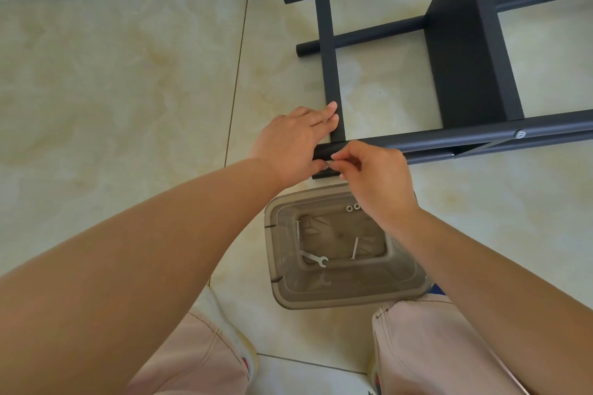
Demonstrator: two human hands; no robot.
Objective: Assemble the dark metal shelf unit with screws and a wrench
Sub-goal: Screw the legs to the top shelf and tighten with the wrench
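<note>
The left hand [296,141] is gripping the shelf unit's [462,51] tube end. The right hand [373,173] is pinching something small beside it, above the tray [353,293] holding the wrench [316,259].

Bright, even daylight fills the frame — soft shadows fall beneath the shelf unit [455,51] toward 2 o'clock. Wide-angle bowing bends the edges — forearms at 7 and 5 o'clock loom enlarged; focus stays sharp.
</note>
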